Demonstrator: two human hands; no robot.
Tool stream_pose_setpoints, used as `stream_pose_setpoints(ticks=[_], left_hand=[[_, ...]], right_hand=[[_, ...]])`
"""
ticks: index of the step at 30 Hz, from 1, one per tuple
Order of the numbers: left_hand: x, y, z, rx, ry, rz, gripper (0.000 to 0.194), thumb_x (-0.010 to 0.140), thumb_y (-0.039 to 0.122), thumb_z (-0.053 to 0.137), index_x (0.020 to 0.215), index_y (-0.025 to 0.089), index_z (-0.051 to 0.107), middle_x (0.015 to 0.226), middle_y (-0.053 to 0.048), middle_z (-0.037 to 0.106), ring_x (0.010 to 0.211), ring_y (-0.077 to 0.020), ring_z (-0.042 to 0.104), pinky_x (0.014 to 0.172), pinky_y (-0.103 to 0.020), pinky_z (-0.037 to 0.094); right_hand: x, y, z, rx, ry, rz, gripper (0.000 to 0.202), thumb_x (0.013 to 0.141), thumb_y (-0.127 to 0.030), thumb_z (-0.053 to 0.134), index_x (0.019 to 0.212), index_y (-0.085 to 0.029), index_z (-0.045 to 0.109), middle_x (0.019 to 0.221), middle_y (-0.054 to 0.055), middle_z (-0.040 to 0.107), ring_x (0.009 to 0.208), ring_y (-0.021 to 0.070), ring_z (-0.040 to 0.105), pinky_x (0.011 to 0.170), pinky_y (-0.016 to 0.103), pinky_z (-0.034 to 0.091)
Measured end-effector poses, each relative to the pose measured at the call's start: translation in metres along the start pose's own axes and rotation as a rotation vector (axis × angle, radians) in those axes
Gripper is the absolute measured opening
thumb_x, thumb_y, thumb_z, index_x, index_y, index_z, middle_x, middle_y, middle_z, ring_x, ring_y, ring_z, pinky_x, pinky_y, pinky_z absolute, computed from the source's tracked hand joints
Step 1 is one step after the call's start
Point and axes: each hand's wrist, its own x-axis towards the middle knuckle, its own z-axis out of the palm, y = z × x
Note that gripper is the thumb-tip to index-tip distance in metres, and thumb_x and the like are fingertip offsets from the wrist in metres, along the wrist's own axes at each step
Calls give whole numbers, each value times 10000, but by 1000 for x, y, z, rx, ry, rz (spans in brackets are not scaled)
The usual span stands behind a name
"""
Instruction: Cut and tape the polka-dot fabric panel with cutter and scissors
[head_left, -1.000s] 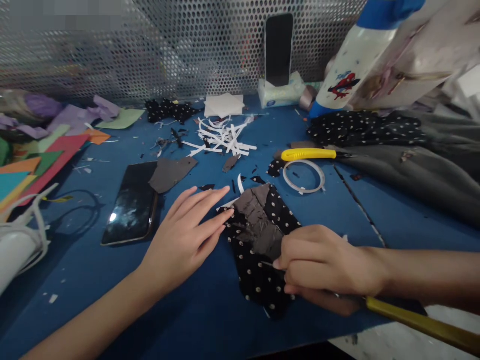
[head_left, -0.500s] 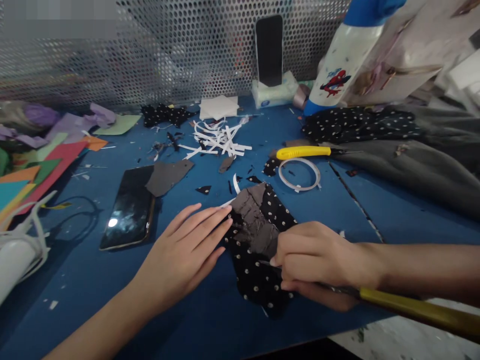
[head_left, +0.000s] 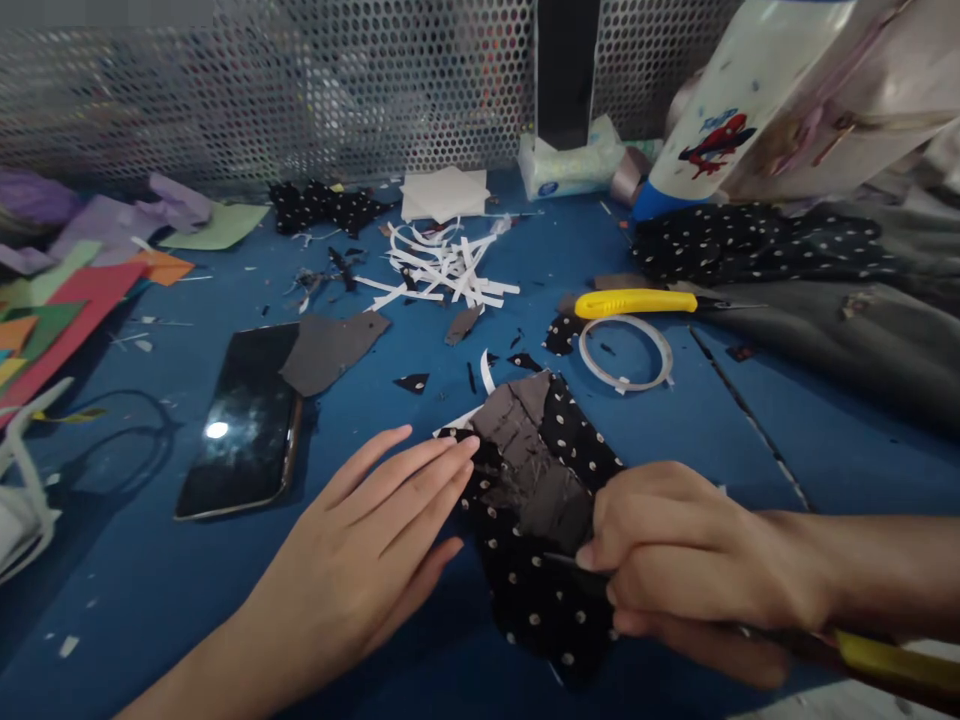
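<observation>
A piece of black fabric with white dots [head_left: 547, 610] lies on the blue table, with a torn-looking grey patch [head_left: 525, 430] along its upper middle. My left hand [head_left: 360, 550] rests flat, its fingers stretched out and fingertips touching the fabric's left edge. My right hand [head_left: 690, 560] is closed around a thin-bladed tool with a yellow handle [head_left: 892, 665]. Its dark pointed tip pokes out past the thumb over the dotted fabric; the middle of the tool is hidden in the fist. A white strip [head_left: 487, 372] sticks out at the fabric's top.
A phone [head_left: 240, 430] lies on the left, partly under a grey scrap [head_left: 334, 350]. White paper strips [head_left: 450, 270] are heaped behind. A yellow cutter [head_left: 637, 302] and a tape ring [head_left: 626, 355] sit to the right. A bottle [head_left: 739, 110] stands before the perforated metal panel [head_left: 337, 90].
The view has tilted down a little and come closer. My left hand stays flat at the fabric's edge; my right hand keeps its grip on the tool, its tip still at the fabric.
</observation>
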Motion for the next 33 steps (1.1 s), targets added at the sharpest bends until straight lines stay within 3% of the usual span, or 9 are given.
stream_pose_setpoints(ticks=[5, 12, 21, 28, 33], left_hand=[[-2, 2, 3, -27, -25, 40, 368, 1000, 212, 457, 1338, 134, 578, 1452, -34, 541, 1305, -197, 505, 1239, -399, 146], [-4, 2, 7, -41, -66, 46, 401, 1020, 341, 455, 1363, 161, 561, 1480, -47, 506, 1331, -212, 481, 1234, -398, 122], [-8, 6, 12, -96, -102, -41, 496, 1005, 476, 457, 1423, 213, 496, 1583, -34, 355, 1429, -237, 346, 1239, -445, 59], [-5, -1, 5, -78, -49, 10, 350, 1032, 299, 436, 1322, 174, 589, 1509, -60, 466, 1383, -219, 414, 1228, -451, 148], [-3, 3, 3, -73, -34, 33, 341, 1032, 276, 430, 1302, 154, 599, 1452, -68, 515, 1323, -237, 456, 1199, -460, 199]], right_hand=[[4, 5, -2, 2, -91, -31, 243, 995, -207, 495, 773, -166, 585, 783, 38, 643, 738, 140, 615, 687, 278, 512], [9, 6, -3, 51, -57, 10, 319, 1014, -210, 462, 727, -157, 591, 771, 31, 672, 728, 135, 631, 712, 278, 534], [7, 5, -1, 80, -77, 72, 312, 1010, -222, 477, 719, -165, 575, 794, 30, 690, 747, 134, 650, 729, 286, 546], [5, 5, -2, 111, -78, 32, 155, 960, -160, 497, 841, -165, 598, 827, 58, 692, 755, 164, 664, 648, 307, 525], [1, 5, 0, 304, 48, 105, 77, 917, -159, 561, 843, -174, 581, 876, 57, 678, 759, 142, 665, 642, 266, 511]])
